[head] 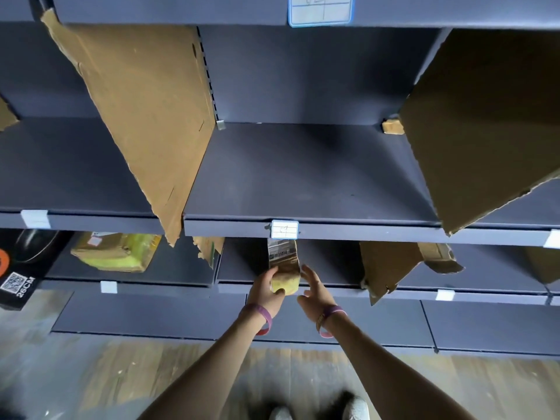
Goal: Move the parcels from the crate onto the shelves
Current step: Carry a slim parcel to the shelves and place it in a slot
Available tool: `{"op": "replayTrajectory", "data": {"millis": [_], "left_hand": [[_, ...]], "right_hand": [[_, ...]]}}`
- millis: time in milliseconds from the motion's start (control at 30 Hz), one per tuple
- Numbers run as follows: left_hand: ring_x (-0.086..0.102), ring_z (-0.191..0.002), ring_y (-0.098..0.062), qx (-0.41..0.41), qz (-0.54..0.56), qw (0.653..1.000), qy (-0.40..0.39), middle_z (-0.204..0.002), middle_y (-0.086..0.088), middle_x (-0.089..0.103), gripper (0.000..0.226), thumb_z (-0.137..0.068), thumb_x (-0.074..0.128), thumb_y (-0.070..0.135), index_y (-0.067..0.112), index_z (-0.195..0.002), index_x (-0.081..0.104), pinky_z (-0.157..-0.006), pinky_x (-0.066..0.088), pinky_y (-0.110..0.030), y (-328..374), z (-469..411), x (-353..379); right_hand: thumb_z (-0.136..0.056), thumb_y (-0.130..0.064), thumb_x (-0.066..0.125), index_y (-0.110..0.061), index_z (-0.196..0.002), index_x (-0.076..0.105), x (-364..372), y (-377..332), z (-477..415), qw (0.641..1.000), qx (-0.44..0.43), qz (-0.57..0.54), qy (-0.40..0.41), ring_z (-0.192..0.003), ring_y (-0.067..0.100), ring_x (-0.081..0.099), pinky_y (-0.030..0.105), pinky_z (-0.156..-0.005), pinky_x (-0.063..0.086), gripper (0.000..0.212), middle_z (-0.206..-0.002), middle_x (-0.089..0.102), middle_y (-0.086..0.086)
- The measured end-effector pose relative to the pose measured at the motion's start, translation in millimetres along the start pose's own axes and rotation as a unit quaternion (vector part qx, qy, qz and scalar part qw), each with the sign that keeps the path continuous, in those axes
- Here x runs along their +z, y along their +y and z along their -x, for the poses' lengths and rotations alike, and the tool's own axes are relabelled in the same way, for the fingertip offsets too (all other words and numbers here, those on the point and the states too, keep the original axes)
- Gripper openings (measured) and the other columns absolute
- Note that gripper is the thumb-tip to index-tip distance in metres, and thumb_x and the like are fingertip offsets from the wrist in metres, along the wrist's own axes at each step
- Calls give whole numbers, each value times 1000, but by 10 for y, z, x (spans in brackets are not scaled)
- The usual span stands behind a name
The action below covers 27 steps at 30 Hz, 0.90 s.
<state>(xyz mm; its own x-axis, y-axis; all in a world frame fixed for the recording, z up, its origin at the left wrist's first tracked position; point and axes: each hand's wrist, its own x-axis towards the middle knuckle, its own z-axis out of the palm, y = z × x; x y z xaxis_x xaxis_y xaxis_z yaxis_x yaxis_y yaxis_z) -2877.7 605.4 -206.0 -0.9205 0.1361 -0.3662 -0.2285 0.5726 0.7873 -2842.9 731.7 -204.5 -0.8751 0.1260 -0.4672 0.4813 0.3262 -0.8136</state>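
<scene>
Parcel (284,262) location: low centre of the frame. It lies lengthwise on the lower shelf (242,263), with its far end under the white shelf tag (284,229) and its yellow near end at the front lip. The crate is not in view.

My left hand (264,291) grips the yellow near end, thumb and fingers curled round it. My right hand (315,294) is spread with straight fingers just beside the parcel's right edge. I cannot tell whether it touches.

Handling, by my judgement:
- Weight: light. One hand carries the end without visible strain.
- Body: long, narrow and wrapped in tape. The rounded yellow end looks padded and soft, so it will give under pressure.
- Surface: the tape is glossy and may slip, so wrap the fingers round it and do not rely on a pinch.
- Hold point: the near end, or both long sides at mid-length. Keep fingers off the printed label on top.
- Clearance: the cardboard divider (385,268) to the right stands well apart.
</scene>
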Motion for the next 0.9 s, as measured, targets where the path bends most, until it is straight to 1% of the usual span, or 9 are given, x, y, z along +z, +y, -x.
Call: {"op": "replayTrajectory", "data": {"millis": [67,167,233,300,433,533,633,767,900], "left_hand": [[46,-126,-25,5,-14,1000,9,-138,-9,47,54,-86,55,1,15,-138,45,-104,40,-34,-41,19,-7],[48,-124,-25,27,-35,999,4,-137,-10,48,53,-88,54,2,17,-138,44,-102,42,-32,-83,49,5],[49,-124,-25,27,-29,999,-2,-139,-9,46,54,-89,55,2,18,-139,42,-101,44,-32,-101,71,26],[49,-126,-24,26,-27,999,-9,-142,-5,44,56,-90,55,5,21,-141,39,-101,44,-31,-119,80,40],[48,-127,-22,36,-63,997,-28,-146,2,42,61,-91,55,13,28,-145,31,-94,40,-23,-126,14,43],[49,-124,-23,34,-79,995,-52,-146,1,41,66,-92,54,15,28,-148,24,-90,41,-22,-75,-99,6],[51,-120,-24,30,-74,994,-73,-143,-3,44,66,-92,53,13,31,-148,22,-89,44,-24,-24,-206,-37],[52,-119,-24,20,-77,993,-89,-142,-3,45,66,-93,52,15,36,-147,21,-85,46,-25,1,-324,-68],[53,-117,-23,4,-38,994,-107,-142,-3,46,69,-92,53,10,33,-149,21,-92,50,-33,54,-415,-50]], "right_hand": [[-85,11,38,-32,-146,27,19,39,16,1000,-6,16,10,-112,32,56,40,-88,54,75,-136,48,6],[-86,10,38,-34,-148,23,27,88,71,997,-27,68,22,-122,26,50,27,-91,46,78,-146,42,6],[-86,8,38,-37,-148,21,23,131,84,993,-42,111,20,-131,26,44,22,-92,41,78,-149,39,4],[-88,5,38,-39,-148,19,18,155,76,989,-43,142,17,-132,25,44,18,-88,38,77,-150,39,4],[-91,1,37,-39,-150,16,-9,154,29,985,-32,169,16,-132,26,44,21,-89,44,74,-150,39,4],[-91,0,38,-41,-149,14,-17,94,-54,983,-26,181,9,-125,25,50,19,-80,46,75,-148,42,4],[-90,0,38,-43,-149,11,-32,6,-163,982,-13,187,-1,-112,24,56,19,-67,46,78,-146,44,6],[-88,2,36,-46,-148,9,-94,-58,-255,981,3,192,-11,-100,24,60,25,-64,47,81,-142,45,11],[-87,4,35,-50,-147,6,-130,-83,-312,981,20,193,-6,-87,21,60,25,-58,49,86,-130,51,12]]}}
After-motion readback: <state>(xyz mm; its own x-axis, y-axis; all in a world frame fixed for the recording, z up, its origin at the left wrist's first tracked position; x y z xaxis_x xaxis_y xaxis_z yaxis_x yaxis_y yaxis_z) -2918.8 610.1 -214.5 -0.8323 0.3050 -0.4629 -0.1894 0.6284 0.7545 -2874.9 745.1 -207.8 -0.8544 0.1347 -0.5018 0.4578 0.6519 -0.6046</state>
